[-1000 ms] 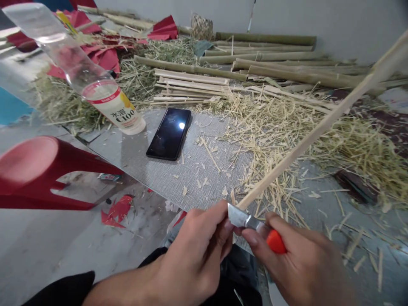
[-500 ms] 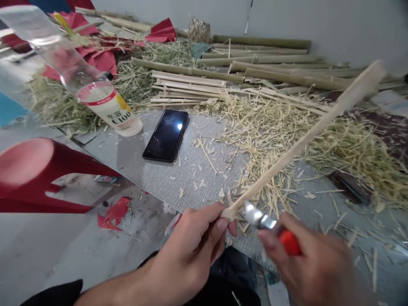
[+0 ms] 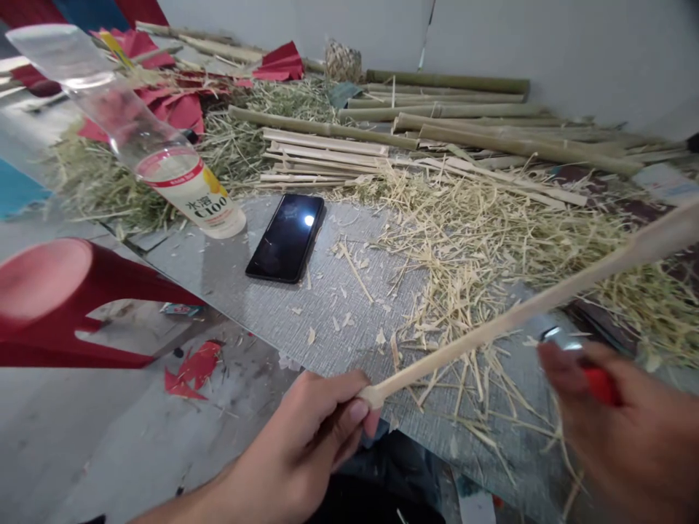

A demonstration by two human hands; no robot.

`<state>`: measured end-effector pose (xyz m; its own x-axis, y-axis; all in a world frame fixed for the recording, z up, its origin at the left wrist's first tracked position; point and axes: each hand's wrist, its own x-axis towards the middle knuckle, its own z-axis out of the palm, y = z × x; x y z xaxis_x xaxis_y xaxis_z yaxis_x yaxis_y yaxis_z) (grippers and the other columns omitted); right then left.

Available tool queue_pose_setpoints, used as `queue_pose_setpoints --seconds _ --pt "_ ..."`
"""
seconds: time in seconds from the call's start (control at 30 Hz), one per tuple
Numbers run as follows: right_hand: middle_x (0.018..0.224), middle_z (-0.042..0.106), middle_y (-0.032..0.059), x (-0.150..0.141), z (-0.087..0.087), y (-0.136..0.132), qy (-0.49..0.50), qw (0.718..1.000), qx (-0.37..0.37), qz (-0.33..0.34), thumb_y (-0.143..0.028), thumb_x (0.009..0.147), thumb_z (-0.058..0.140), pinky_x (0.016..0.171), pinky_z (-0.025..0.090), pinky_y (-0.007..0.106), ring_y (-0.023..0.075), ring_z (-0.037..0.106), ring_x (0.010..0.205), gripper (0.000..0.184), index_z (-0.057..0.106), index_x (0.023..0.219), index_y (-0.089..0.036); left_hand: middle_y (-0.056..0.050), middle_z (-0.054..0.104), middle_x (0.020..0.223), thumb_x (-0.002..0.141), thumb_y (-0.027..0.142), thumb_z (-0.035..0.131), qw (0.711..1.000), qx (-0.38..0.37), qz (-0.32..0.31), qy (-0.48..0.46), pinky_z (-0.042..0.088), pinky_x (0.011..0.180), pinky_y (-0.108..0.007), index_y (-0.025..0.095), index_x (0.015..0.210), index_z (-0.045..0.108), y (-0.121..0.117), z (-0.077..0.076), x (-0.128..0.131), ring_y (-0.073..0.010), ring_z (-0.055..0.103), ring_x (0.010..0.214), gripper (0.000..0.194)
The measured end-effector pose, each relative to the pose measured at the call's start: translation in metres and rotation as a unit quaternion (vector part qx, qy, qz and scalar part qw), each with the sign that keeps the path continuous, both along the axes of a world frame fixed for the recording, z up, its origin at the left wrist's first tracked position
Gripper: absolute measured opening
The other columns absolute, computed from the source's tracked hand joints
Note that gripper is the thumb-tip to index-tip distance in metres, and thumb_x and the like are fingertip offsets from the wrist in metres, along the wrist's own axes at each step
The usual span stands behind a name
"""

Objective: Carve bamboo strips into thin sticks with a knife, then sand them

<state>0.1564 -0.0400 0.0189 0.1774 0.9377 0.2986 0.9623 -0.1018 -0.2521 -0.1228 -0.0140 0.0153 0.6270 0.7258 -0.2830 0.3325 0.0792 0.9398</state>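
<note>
My left hand (image 3: 322, 429) is closed round the near end of a pale bamboo strip (image 3: 480, 331), pinching it with the thumb by a thicker knot. From there the strip slants up to the right, over the shavings and out past the right edge. At the lower right my right hand (image 3: 628, 422), blurred, grips a utility knife (image 3: 601, 386) with a red handle and a metal front part. The knife is held just below the strip, apart from it as far as I can see. Its blade is smeared by motion.
Thin shavings (image 3: 459, 269) cover much of the grey table (image 3: 328, 313). A phone (image 3: 287, 236) and a clear bottle (image 3: 191, 189) lie or stand at left. Bamboo poles (image 3: 448, 87) and split strips (image 3: 328, 153) are stacked behind. A red stool (image 3: 109, 291) stands beside the table.
My right hand with the knife has moved right, away from my left hand. The strip's far end has swung lower and to the right; my left hand has shifted slightly left and down.
</note>
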Motion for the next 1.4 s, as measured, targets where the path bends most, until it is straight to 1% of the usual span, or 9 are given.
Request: queue_pose_setpoints --seconds 0.13,0.27,0.43,0.57,0.67,0.8,0.97,1.2,1.4 --pt "0.042 0.027 -0.0052 -0.032 0.005 -0.01 -0.004 0.996 0.008 0.084 -0.065 0.098 0.031 0.04 0.022 0.028 0.0106 0.027 0.035 0.056 0.052 0.064 -0.024 0.007 0.039 0.053 0.107 0.034 0.029 0.999 0.013 0.033 -0.035 0.027 0.045 -0.02 0.018 0.087 0.051 0.0 -0.001 0.006 -0.0069 0.033 0.045 0.034" --pt "0.041 0.032 -0.0069 -0.055 -0.002 -0.013 0.065 0.987 0.005 0.144 -0.06 0.099 0.038 0.036 0.024 0.024 0.0077 0.03 0.031 0.052 0.049 0.064 -0.023 0.006 0.046 0.061 0.106 0.024 0.03 0.995 0.089 0.029 -0.018 0.03 0.049 -0.02 0.02 0.091 0.047 -0.003 -0.005 0.009 -0.0068 0.039 0.049 0.024" --pt "0.051 0.058 0.0008 -0.066 -0.023 -0.014 0.066 0.986 0.049 0.146 -0.069 0.096 0.034 0.038 0.037 0.023 0.0106 0.05 0.037 0.061 0.06 0.075 -0.017 0.007 0.044 0.067 0.093 0.004 0.04 0.963 0.263 0.05 -0.029 0.028 0.048 -0.021 0.023 0.09 0.037 -0.006 -0.009 0.015 -0.0079 0.037 0.052 0.02" --pt "0.054 0.064 0.0022 -0.077 -0.02 -0.012 0.039 0.977 0.073 0.194 -0.062 0.099 0.036 0.04 0.04 0.022 0.0097 0.056 0.039 0.061 0.065 0.082 -0.011 0.006 0.042 0.066 0.081 -0.002 0.042 0.93 0.36 0.068 -0.021 0.025 0.047 -0.023 0.023 0.089 0.035 -0.007 -0.01 0.02 -0.0095 0.034 0.052 0.027" --pt "0.053 0.06 -0.0014 -0.078 -0.015 -0.012 0.01 0.982 0.082 0.17 -0.06 0.099 0.039 0.042 0.039 0.024 0.0096 0.056 0.041 0.055 0.064 0.083 -0.013 0.006 0.041 0.065 0.086 -0.001 0.041 0.945 0.322 0.053 -0.036 0.026 0.047 -0.023 0.023 0.087 0.034 -0.009 -0.01 0.018 -0.0089 0.033 0.051 0.025" --pt "0.047 0.046 -0.0035 -0.05 -0.012 -0.01 -0.055 0.99 0.029 0.126 -0.065 0.096 0.042 0.044 0.03 0.027 0.0104 0.045 0.04 0.054 0.051 0.064 -0.023 0.007 0.036 0.061 0.103 0.014 0.034 0.982 0.161 0.032 -0.092 0.029 0.045 -0.02 0.022 0.091 0.042 -0.013 -0.01 0.011 -0.0071 0.035 0.047 0.016" --pt "0.041 0.034 -0.0038 -0.005 -0.009 -0.005 -0.106 0.993 0.016 -0.057 -0.07 0.095 0.035 0.04 0.02 0.026 0.0104 0.026 0.036 0.058 0.056 0.067 -0.023 0.007 0.039 0.059 0.108 0.029 0.03 0.993 0.015 0.075 -0.089 0.029 0.042 -0.018 0.021 0.089 0.05 -0.016 -0.015 0.001 -0.0067 0.033 0.046 0.028" --pt "0.041 0.034 -0.0067 -0.053 -0.012 -0.014 0.059 0.986 0.045 0.153 -0.06 0.099 0.039 0.038 0.024 0.024 0.0065 0.031 0.033 0.052 0.048 0.063 -0.022 0.007 0.042 0.064 0.107 0.024 0.03 0.983 0.151 0.104 -0.029 0.033 0.052 -0.019 0.021 0.097 0.052 -0.005 -0.007 0.015 -0.0064 0.039 0.053 0.025" --pt "0.05 0.054 -0.0042 -0.078 -0.031 -0.014 0.079 0.985 0.074 0.137 -0.063 0.097 0.041 0.042 0.034 0.024 0.0071 0.045 0.037 0.053 0.055 0.072 -0.019 0.007 0.044 0.066 0.107 0.023 0.032 0.977 0.17 0.12 -0.05 0.033 0.056 -0.019 0.019 0.094 0.053 0.0 -0.001 0.023 -0.0055 0.04 0.055 0.025"
